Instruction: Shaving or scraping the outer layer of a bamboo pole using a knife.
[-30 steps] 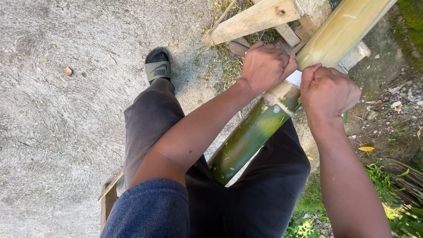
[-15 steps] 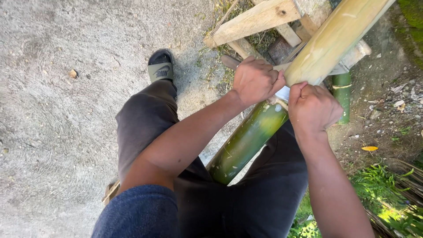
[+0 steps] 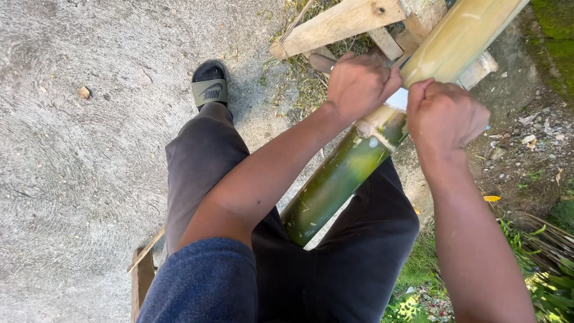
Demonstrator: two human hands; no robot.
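Bamboo pole [image 3: 353, 167] slants up from between my knees toward the wooden frame [image 3: 341, 24], green low down and pale yellow higher up. My left hand [image 3: 359, 84] is fisted tight around a dark handle [image 3: 323, 61], my right hand [image 3: 445, 116] closed on the other end (hidden in the fist), with a flat blade [image 3: 397, 98] lying across the pole between them. One sandal [image 3: 210, 87] rests on the concrete

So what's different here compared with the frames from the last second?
Little: both fists, left hand and right hand, slid slightly along the bamboo pole with the blade between them, then back. Grip unchanged; pole still across the lap on the wooden frame.
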